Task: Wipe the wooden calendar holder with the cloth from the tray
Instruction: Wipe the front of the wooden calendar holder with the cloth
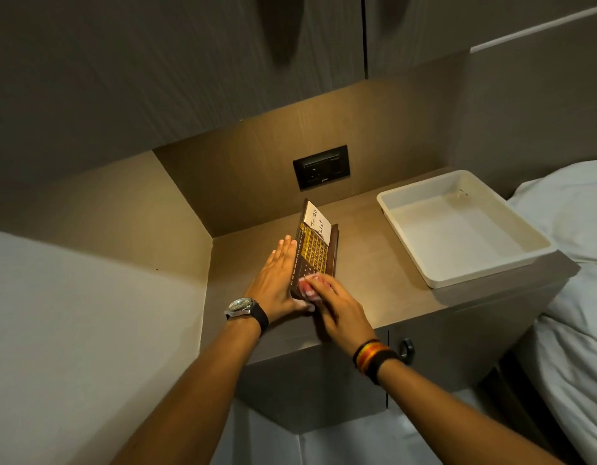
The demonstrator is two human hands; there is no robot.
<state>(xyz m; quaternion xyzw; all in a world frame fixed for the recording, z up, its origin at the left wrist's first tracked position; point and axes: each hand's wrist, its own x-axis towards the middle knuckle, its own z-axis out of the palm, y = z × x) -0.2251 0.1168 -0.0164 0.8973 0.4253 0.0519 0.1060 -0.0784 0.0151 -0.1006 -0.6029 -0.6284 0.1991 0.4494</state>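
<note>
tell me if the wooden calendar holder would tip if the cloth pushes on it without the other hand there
Probably. The wooden calendar holder looks thin and stands on a narrow edge, and the left hand lies flat against its back. It seems rigid, so the cloth would likely topple it rather than bend it.

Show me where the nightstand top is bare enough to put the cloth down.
Bare top lies between the calendar holder and the white tray, and along the front edge. The tray is empty too. Both hands crowd the holder's near end.

Left hand flat, fingers extended; right hand curled closed
</note>
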